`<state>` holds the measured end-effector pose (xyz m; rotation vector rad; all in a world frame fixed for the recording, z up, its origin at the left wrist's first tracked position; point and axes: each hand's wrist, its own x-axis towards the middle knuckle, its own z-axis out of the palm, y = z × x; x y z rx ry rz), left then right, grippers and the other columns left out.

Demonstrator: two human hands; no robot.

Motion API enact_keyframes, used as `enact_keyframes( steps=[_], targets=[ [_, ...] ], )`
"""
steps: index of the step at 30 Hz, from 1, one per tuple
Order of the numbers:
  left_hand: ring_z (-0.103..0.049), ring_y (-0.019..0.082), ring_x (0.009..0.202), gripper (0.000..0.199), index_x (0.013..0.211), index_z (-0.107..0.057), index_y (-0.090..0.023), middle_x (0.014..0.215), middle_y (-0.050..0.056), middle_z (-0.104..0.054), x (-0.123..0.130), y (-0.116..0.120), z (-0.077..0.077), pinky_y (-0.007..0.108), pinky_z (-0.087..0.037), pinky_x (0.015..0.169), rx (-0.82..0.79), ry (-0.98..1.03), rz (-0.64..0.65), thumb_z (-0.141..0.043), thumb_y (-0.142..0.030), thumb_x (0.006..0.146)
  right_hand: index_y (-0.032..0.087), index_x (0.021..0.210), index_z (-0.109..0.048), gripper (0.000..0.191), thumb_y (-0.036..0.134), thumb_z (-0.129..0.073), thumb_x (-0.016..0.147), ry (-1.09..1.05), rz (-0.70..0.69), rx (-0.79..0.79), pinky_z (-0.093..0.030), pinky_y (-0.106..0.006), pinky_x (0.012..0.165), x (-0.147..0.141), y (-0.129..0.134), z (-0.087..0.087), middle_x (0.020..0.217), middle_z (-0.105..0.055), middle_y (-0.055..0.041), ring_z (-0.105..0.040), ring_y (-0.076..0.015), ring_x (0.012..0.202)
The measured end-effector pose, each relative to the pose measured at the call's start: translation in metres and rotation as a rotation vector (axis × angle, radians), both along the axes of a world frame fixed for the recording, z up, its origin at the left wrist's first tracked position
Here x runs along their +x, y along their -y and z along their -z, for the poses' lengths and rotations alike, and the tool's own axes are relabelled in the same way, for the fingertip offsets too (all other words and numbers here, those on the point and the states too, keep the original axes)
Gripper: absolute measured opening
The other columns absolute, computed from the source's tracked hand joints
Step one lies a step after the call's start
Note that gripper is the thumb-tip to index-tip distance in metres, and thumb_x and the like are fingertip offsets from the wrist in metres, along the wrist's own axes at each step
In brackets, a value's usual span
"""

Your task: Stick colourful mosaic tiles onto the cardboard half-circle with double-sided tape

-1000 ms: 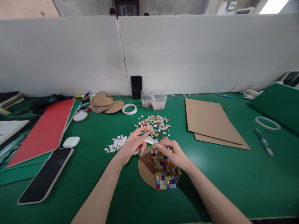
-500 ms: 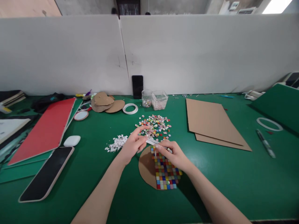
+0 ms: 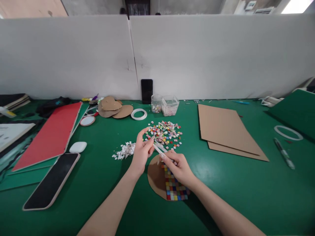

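Observation:
A thin white strip (image 3: pixel 157 148), looking like tape, spans the gap between my hands and seems to fork into two bands. My left hand (image 3: pixel 141 152) pinches its upper left end between thumb and fingers, one finger raised. On the other end, my right hand (image 3: pixel 178 167) is closed. Below lies a round cardboard disc (image 3: pixel 155 178), its right part covered by rows of coloured mosaic tiles (image 3: pixel 173 188); my right hand hides some of them. Behind my hands spreads a pile of loose coloured tiles (image 3: pixel 167 131). White paper scraps (image 3: pixel 124 150) lie left of my left hand.
A round cup (image 3: pixel 156 104) and a square clear box (image 3: pixel 170 106) hold small pieces beside an upright phone (image 3: pixel 147 91). Cardboard sheets (image 3: pixel 221 127) and a marker (image 3: pixel 284 153) lie right. Left are a red board (image 3: pixel 51 134), another phone (image 3: pixel 52 182) and tape rolls (image 3: pixel 139 114).
The strip between my hands now shows two separate bands where it looked like one. My right hand has dropped slightly, and my left hand has turned more upright. The view has shifted slightly.

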<state>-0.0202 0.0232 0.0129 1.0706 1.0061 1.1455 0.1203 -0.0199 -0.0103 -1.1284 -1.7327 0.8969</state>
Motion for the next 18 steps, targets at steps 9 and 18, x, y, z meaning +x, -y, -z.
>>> enact_keyframes(
  steps=[9, 18],
  targets=[
    [-0.032, 0.006, 0.038, 0.038, 0.119, -0.043, -0.022, 0.042, -0.009, -0.041, 0.0019, 0.0018, -0.0009, 0.016, -0.023, 0.040, -0.026, 0.008, -0.058, -0.053, -0.032, 0.084, 0.018, 0.063, -0.053, 0.034, 0.032, -0.041, 0.091, -0.026, 0.019, 0.017, -0.031, -0.026, 0.060, 0.0003, 0.0000, 0.0025, 0.056, -0.048, 0.0005, -0.041, -0.0126, 0.054],
    [-0.035, 0.006, 0.037, 0.031, 0.109, -0.048, -0.020, 0.042, -0.008, -0.045, 0.0020, 0.0005, 0.0024, 0.015, -0.024, 0.038, 0.016, 0.017, -0.149, -0.056, -0.029, 0.081, 0.017, 0.062, -0.056, 0.036, 0.031, -0.040, 0.091, -0.035, -0.003, 0.028, -0.034, -0.028, 0.063, 0.0005, -0.0005, -0.0015, 0.058, -0.055, -0.0015, -0.047, -0.0141, 0.057]
  ],
)
